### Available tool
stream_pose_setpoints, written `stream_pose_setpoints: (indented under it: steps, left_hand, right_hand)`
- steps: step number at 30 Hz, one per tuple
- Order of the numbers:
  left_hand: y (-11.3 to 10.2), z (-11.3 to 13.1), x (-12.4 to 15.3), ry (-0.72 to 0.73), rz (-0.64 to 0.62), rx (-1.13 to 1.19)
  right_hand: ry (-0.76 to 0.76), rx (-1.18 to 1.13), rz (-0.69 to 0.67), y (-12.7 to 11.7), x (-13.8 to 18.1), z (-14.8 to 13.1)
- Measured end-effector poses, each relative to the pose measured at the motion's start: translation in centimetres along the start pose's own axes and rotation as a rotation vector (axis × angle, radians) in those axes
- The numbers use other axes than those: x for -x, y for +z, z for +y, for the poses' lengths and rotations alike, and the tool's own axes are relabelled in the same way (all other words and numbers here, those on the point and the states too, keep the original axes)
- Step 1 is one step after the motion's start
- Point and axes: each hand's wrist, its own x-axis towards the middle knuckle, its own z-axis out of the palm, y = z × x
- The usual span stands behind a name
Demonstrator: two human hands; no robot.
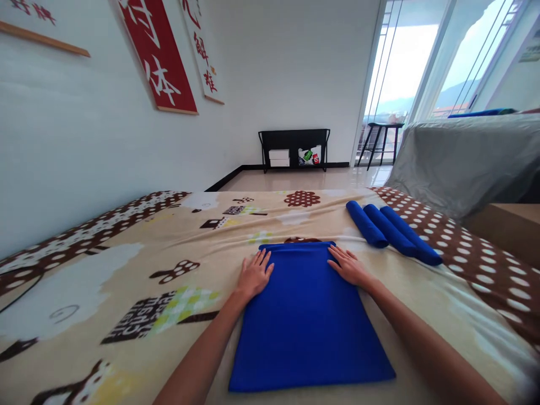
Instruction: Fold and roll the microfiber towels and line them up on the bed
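Note:
A blue cloth (310, 320), folded into a flat panel, lies on the patterned bedspread in front of me. Its far edge shows a narrow turned or rolled strip. My left hand (255, 274) rests flat on the far left corner, fingers stretched forward. On the far right corner lies my right hand (348, 265), its fingers also extended and pressed lightly on the fabric. Beyond my right hand, three rolled blue cloths (390, 233) lie side by side at a slant, apart from the flat one.
The beige bedspread (139, 270) has a brown dotted border and some wrinkles. At right stand a grey-covered piece of furniture (472, 152) and a cardboard box (510, 230). A black rack (294, 143) and a stool (382, 140) stand at the back; a wall runs along the left.

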Motion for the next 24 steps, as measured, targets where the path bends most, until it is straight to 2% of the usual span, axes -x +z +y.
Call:
stream_pose_setpoints:
  steps: [2,6,8,10,14,17,20,24]
  left_hand:
    - [0.2,1.0,-0.3,0.024,0.026,-0.008]
    - [1.6,5.0,-1.9,0.197,-0.009,0.013]
    - [2.3,5.4,-3.2,0.203,-0.027,0.023]
    - [2.7,3.9,-4.2,0.118,-0.015,0.019]
    - [2.9,-1.0,-5.0,-0.061,0.009,-0.001]
    - [2.5,-2.2,-4.8,-0.088,0.015,-0.016]
    - [1.8,-0.1,-5.0,-0.103,0.043,-0.041]
    - [1.5,5.1,-5.5,-0.006,0.057,-0.036]
  right_hand:
    - [0.006,0.014,0.008,0.5,-0.3,-0.8]
    - [-0.118,0.007,-0.028,2.4,-2.2,-4.9]
    - [-0.146,0.0,-0.054,2.9,-3.5,-5.5]
    - [-0.102,0.002,-0.054,2.9,-4.5,-4.4]
    - [0.036,0.018,-0.045,2.4,-4.9,0.3]
    - [0.075,0.027,-0.066,2.1,-4.8,1.7]
    - [0.111,0.041,-0.061,2.0,-5.3,-0.2]
    - [0.095,0.044,0.002,2.4,-6.1,-5.3]
